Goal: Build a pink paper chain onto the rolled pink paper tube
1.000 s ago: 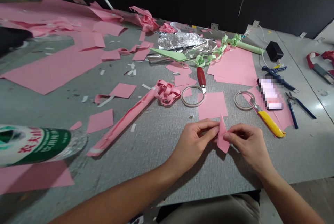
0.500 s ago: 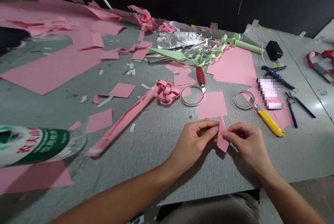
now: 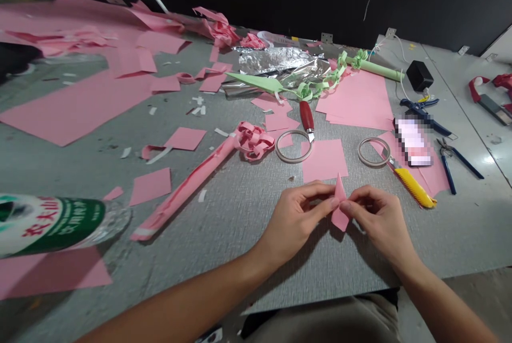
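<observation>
A small folded piece of pink paper [image 3: 341, 219], shaped like a narrow kite with its tip pointing away from me, is pinched between my two hands above the grey table. My left hand [image 3: 301, 214] grips its left edge between thumb and fingers. On the other edge my right hand [image 3: 375, 216] presses with thumb and forefinger. Just beyond the fingertips lies a pink paper square [image 3: 325, 159]. A metal ring [image 3: 277, 145] overlaps that square's left side, and a red-handled knife [image 3: 306, 117] rests with its blade at the ring. The far fingers of both hands are partly hidden.
A pink paper roll [image 3: 188, 185] with a looped paper chain lies left, near a plastic bottle [image 3: 68, 224]. Rightward are a yellow cutter [image 3: 415, 187], another ring [image 3: 359, 152], a phone [image 3: 413, 141] and pliers [image 3: 464, 160]. Behind are foil [image 3: 272, 59] and a green paper chain [image 3: 316, 89].
My left thumb has moved right across the folded pink paper, close to the right thumb, and the paper looks pinched narrower at its middle. The view has shifted very slightly.
</observation>
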`<state>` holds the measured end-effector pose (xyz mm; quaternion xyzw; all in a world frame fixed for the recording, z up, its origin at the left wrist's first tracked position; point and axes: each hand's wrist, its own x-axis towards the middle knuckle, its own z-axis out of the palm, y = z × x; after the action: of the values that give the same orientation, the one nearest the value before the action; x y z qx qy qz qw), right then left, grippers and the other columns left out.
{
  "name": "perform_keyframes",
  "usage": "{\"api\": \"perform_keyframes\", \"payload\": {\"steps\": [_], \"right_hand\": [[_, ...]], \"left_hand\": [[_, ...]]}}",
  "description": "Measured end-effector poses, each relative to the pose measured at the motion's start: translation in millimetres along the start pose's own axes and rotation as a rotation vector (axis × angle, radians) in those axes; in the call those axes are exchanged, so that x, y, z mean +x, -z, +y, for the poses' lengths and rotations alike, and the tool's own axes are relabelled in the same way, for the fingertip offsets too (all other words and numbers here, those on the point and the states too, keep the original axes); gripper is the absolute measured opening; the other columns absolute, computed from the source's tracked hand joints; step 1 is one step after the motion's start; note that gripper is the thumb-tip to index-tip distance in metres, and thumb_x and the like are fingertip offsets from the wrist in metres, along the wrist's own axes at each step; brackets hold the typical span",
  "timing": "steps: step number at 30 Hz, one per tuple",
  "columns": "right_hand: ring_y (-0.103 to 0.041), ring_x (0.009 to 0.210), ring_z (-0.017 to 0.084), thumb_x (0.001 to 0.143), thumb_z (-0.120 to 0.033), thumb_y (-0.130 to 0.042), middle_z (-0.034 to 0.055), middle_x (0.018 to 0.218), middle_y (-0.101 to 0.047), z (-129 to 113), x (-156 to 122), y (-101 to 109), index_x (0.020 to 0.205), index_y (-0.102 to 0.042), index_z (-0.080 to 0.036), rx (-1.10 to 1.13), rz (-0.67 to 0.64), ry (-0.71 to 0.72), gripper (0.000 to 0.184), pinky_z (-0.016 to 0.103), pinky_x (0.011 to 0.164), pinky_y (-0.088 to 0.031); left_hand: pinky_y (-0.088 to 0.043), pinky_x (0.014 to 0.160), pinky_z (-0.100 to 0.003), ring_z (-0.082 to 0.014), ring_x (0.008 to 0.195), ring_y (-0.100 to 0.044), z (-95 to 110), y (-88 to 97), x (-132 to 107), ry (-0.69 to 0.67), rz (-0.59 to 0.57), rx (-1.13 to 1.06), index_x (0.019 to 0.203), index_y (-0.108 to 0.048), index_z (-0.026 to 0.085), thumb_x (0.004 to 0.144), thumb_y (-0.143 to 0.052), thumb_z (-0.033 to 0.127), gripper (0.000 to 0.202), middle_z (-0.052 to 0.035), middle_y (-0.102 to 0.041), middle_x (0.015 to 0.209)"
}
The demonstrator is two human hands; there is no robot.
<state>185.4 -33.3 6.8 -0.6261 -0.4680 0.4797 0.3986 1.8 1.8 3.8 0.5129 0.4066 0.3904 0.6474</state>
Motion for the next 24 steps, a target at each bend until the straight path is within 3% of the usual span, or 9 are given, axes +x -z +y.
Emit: {"api": "perform_keyframes", "payload": {"steps": [5, 8, 12, 16, 20, 24], "right_hand": [[-0.064, 0.066, 0.015, 0.088, -0.043, -0.079, 0.0034, 0.08, -0.076, -1.3, 0.9, 4.7, 0.093, -0.082, -0.019, 0.055, -0.153, -0.002, 0.024, 0.027, 0.058, -0.046], [-0.062, 0.062, 0.014, 0.092, -0.043, -0.075, 0.0026, 0.073, -0.075, -1.8, 0.1, 5.5, 0.091, -0.084, -0.018, 0.048, -0.212, 0.003, 0.026, 0.026, 0.058, -0.047], [-0.061, 0.059, 0.014, 0.093, -0.043, -0.074, 0.0028, 0.067, -0.073, -1.7, -0.8, 4.2, 0.084, -0.083, -0.017, 0.038, -0.153, 0.044, 0.029, 0.025, 0.056, -0.048], [-0.064, 0.06, 0.015, 0.093, -0.044, -0.074, 0.0043, 0.068, -0.074, -0.7, -0.6, 4.0, 0.084, -0.083, -0.017, 0.067, -0.106, 0.057, 0.03, 0.026, 0.057, -0.051], [-0.067, 0.062, 0.016, 0.094, -0.044, -0.074, 0.0046, 0.069, -0.075, 1.1, -1.0, 4.8, 0.085, -0.083, -0.017, 0.087, -0.107, 0.06, 0.03, 0.027, 0.059, -0.054], [-0.069, 0.064, 0.017, 0.095, -0.046, -0.073, 0.0052, 0.072, -0.076, 3.5, -1.5, 4.9, 0.089, -0.083, -0.017, 0.105, -0.13, 0.044, 0.032, 0.028, 0.062, -0.057]], "left_hand": [[-0.054, 0.086, -0.031, -0.0207, 0.092, -0.072, 0.2, 1.7, 0.3, -0.044, 0.009, 0.049, 0.1, -0.088, 0.021, 0.094, -0.072, 0.023, 0.017, -0.0049, -0.081, 0.097], [-0.054, 0.084, -0.03, -0.0199, 0.09, -0.072, 0.1, 1.8, 0.6, -0.059, 0.025, 0.071, 0.099, -0.088, 0.021, 0.094, -0.072, 0.023, 0.017, -0.004, -0.081, 0.095], [-0.055, 0.082, -0.029, -0.0203, 0.091, -0.072, -0.5, 2.1, 1.1, -0.046, 0.022, 0.109, 0.098, -0.087, 0.021, 0.093, -0.073, 0.028, 0.017, -0.0043, -0.081, 0.097], [-0.055, 0.077, -0.03, -0.021, 0.084, -0.073, -1.6, 3.9, 0.4, 0.024, -0.052, 0.176, 0.092, -0.086, 0.019, 0.093, -0.074, 0.034, 0.019, -0.0054, -0.082, 0.091], [-0.051, 0.071, -0.028, -0.0183, 0.073, -0.069, -2.5, 4.8, -0.9, 0.033, -0.12, 0.235, 0.082, -0.084, 0.019, 0.095, -0.071, 0.035, 0.025, -0.0039, -0.079, 0.079], [-0.049, 0.067, -0.027, -0.0173, 0.069, -0.066, -2.4, 4.7, -1.7, 0.039, -0.097, 0.239, 0.078, -0.082, 0.018, 0.096, -0.07, 0.038, 0.029, -0.0037, -0.077, 0.074]]}}
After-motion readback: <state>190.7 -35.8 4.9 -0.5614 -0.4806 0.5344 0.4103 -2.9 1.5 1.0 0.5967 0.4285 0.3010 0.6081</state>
